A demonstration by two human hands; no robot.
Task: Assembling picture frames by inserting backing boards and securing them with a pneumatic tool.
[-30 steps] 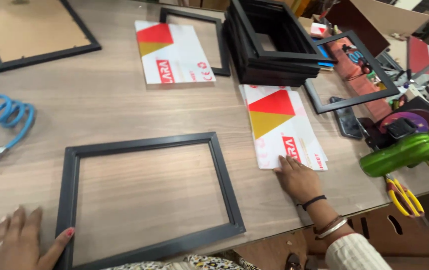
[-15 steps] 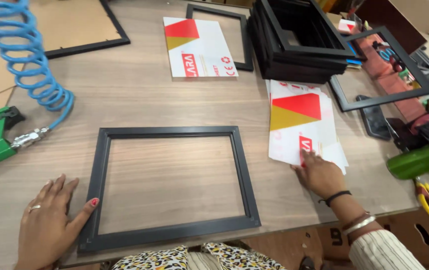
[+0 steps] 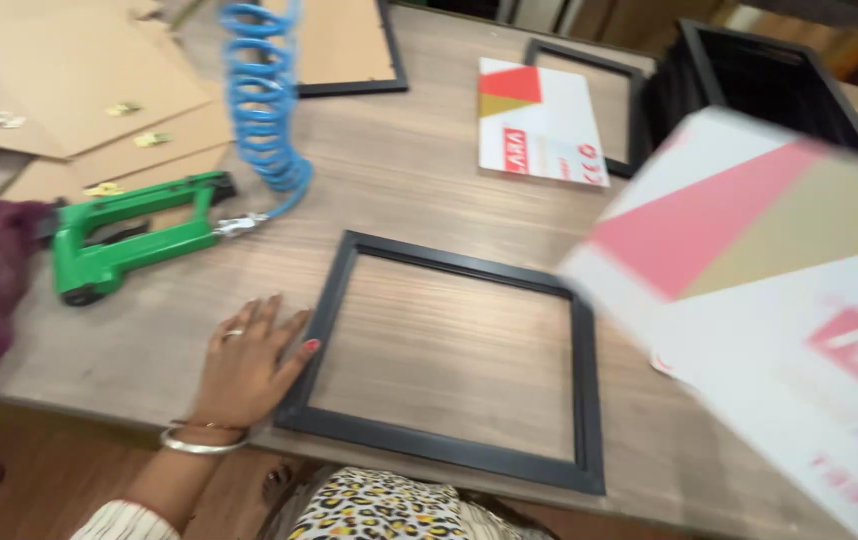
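Left hand [image 3: 247, 365] spread flat on the desk [image 3: 419, 190], thumb against the left rail of the empty black frame [image 3: 449, 358], seemingly pinning it near the front edge. Right hand out of sight, grip unknowable; a blurred white sheet with red and gold shapes [image 3: 779, 300] lifted over the frame's right side. Green pneumatic stapler [image 3: 129, 235] on its blue coiled hose [image 3: 264, 110] parked left, within reach.
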